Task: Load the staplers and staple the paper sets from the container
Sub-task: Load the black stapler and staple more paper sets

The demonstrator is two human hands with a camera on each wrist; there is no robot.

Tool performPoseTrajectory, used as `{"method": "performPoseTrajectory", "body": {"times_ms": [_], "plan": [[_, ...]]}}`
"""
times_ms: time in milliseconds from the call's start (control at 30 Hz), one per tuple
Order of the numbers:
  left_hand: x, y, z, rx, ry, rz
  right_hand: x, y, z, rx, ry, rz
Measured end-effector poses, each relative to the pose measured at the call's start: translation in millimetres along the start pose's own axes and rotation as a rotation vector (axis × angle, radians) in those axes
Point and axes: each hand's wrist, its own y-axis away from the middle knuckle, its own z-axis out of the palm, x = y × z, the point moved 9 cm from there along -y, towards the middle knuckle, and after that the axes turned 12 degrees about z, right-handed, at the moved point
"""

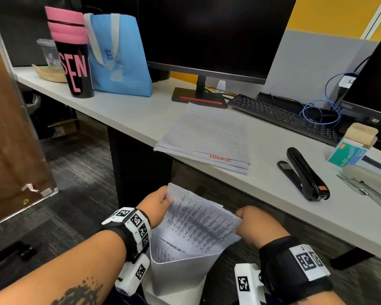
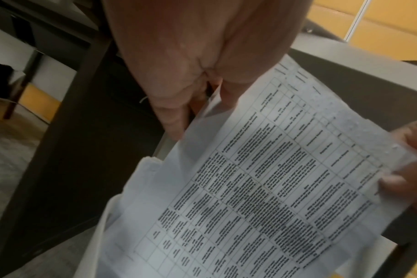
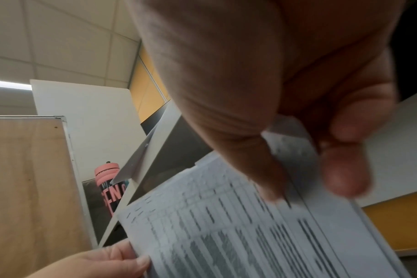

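Nearest to the camera, both hands hold one printed paper set [image 1: 198,225] over a white container [image 1: 176,276] that sits low between the forearms, below the tabletop edge. The left hand [image 1: 156,205] pinches the far left corner of the set, fingers curled around it. The right hand [image 1: 257,223] pinches the right edge between thumb and fingers. More sheets stand inside the container. Farther on the tabletop [image 1: 123,111], a stack of papers [image 1: 207,139] lies flat near the edge. To its right lie a black stapler [image 1: 304,175], a grey stapler [image 1: 365,177] and a staple box [image 1: 348,155]. Behind stand a keyboard [image 1: 286,117] and a monitor [image 1: 207,34].
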Motion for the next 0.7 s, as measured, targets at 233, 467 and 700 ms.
{"method": "performPoseTrajectory", "body": {"times_ms": [233, 467, 700], "plan": [[5.9, -1.3, -36.0, 0.233, 0.063, 0.113, -15.7, 11.2, -25.9, 0.282, -0.236, -0.130], [5.6, -3.8, -11.1, 0.077, -0.032, 0.061, -9.3, 12.0, -25.5, 0.248, -0.102, -0.093], [-25.0, 2.5, -16.9, 0.072, -0.097, -0.091, -27.5, 12.4, 2.1, 0.122, -0.052, -0.143]]}}
